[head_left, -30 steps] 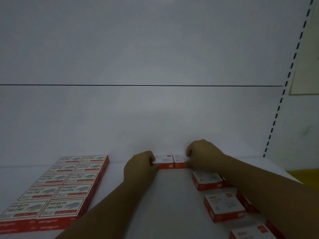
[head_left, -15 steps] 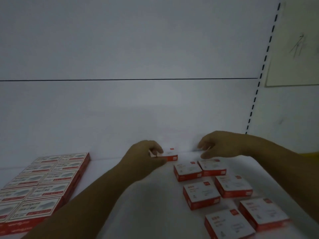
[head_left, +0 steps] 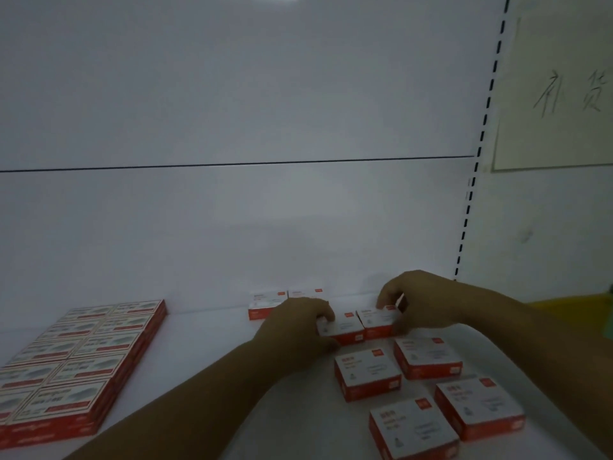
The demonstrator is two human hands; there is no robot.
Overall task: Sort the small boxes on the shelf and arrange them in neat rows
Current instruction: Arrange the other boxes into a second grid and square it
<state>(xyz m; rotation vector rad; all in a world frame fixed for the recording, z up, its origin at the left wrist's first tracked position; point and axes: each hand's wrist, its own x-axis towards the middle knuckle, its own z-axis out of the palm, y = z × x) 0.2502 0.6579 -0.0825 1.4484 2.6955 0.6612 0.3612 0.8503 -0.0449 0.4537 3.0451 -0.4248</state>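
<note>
Small red-and-white boxes lie on a white shelf (head_left: 205, 353). Two of them (head_left: 265, 302) stand side by side against the back wall. In front of those, my left hand (head_left: 298, 330) grips one box (head_left: 345, 327) at its left end. My right hand (head_left: 421, 303) curls its fingers round the neighbouring box (head_left: 378, 322) from the right. These two boxes touch each other. Several loose boxes (head_left: 366, 371) lie nearer to me on the right, in two rough columns.
A flat block of wider red-and-white boxes (head_left: 83, 360), stacked in neat rows, fills the shelf's left side. A slotted upright (head_left: 481, 144) runs up the back right. A paper note (head_left: 557, 94) with handwriting hangs beyond it, and a yellow surface (head_left: 570, 302) shows at the right.
Both hands left the pair at the back wall and came forward to the right. Each now holds one of the two foremost loose boxes. The view has shifted right.
</note>
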